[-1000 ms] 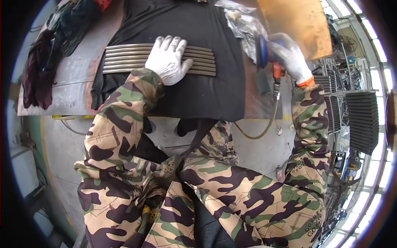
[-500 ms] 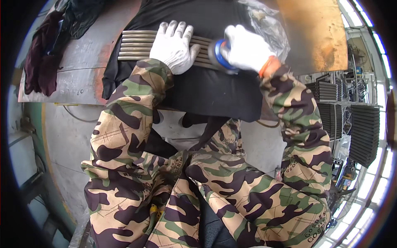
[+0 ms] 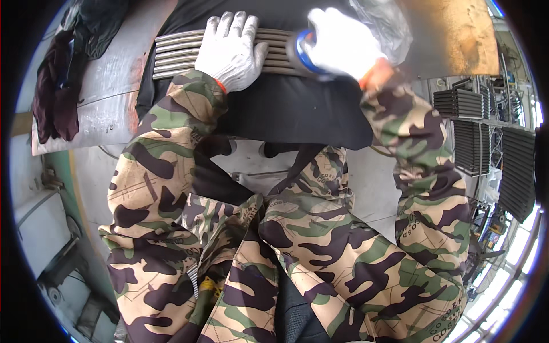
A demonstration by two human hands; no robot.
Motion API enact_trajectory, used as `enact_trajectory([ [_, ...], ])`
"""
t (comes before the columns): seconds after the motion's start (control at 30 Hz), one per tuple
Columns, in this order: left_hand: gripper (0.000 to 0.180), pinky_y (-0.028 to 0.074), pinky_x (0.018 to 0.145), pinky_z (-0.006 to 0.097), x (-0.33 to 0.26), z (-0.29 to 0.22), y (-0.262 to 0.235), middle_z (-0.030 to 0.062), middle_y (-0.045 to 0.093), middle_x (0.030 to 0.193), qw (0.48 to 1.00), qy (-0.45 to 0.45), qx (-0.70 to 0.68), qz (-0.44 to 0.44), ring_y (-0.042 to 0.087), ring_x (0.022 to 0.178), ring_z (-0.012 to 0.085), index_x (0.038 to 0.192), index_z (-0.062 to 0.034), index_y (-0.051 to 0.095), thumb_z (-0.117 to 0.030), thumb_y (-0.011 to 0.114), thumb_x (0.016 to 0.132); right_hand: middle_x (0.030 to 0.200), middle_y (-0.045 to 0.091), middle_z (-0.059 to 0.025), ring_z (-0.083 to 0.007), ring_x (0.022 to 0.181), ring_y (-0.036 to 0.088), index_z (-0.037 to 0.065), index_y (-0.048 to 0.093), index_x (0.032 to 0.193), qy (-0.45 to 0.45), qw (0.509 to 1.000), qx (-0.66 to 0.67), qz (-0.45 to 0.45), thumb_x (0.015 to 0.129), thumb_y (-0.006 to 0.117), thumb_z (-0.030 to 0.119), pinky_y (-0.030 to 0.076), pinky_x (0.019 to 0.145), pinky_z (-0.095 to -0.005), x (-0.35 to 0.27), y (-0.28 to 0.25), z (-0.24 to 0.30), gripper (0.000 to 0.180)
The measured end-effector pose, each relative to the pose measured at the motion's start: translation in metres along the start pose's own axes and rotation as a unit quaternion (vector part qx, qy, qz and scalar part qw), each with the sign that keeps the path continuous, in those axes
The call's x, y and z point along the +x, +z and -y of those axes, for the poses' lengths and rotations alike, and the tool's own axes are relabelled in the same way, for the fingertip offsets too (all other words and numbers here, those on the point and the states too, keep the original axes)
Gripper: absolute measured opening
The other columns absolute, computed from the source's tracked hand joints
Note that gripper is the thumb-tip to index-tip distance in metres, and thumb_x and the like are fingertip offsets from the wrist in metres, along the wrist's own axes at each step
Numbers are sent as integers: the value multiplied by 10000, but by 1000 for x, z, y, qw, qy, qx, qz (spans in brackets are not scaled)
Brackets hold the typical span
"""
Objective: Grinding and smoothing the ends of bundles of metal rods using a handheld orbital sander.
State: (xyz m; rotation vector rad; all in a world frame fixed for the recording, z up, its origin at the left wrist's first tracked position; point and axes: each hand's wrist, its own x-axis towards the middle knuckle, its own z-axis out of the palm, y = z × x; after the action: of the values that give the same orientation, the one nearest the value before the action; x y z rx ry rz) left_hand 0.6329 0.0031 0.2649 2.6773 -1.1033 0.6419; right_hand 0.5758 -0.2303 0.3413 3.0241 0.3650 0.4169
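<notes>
Several thin metal rods [image 3: 176,52] lie side by side on a black cloth [image 3: 297,114] spread over the table. My left hand [image 3: 231,52], in a white knitted glove, rests flat across them with its fingers stretched out. Toward the rods' right end, my gloved right hand [image 3: 347,47] is closed around a round object with a blue rim [image 3: 307,56]. That object sits against or just over the rods; motion blur and the hand hide its exact kind. The rods' right ends are hidden behind it.
Dark garments [image 3: 57,94] lie on the left of the metal tabletop [image 3: 117,86]. Clear plastic sheeting [image 3: 394,28] lies beyond my right hand, beside a rust-stained area [image 3: 466,40]. Stacked dark bars [image 3: 472,146] stand on a rack at right.
The whole view has shifted, so the table sits higher in it. My right hand and the round object have moved slightly rightward along the rods. My left hand stays on the rods.
</notes>
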Motion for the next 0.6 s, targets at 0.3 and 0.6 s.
enact_trajectory([
  [0.3, 568, 343, 1139, 543, -6, 26, 1, 279, 553, 1439, 999, -4, 48, 13, 504, 1335, 436, 1399, 21, 561, -391, 535, 1009, 865, 689, -234, -424, 821, 718, 27, 689, 965, 8, 998, 51, 32, 854, 619, 222, 580, 733, -495, 22, -19, 21, 235],
  [0.6, 583, 323, 1146, 548, -13, 11, -5, 266, 570, 1413, 999, -36, 33, -11, 508, 1315, 431, 1389, 39, 559, -384, 556, 989, 977, 706, -210, -372, 889, 741, 73, 701, 1071, 2, 999, 24, 47, 880, 621, 264, 589, 767, -501, 22, -5, 10, 281],
])
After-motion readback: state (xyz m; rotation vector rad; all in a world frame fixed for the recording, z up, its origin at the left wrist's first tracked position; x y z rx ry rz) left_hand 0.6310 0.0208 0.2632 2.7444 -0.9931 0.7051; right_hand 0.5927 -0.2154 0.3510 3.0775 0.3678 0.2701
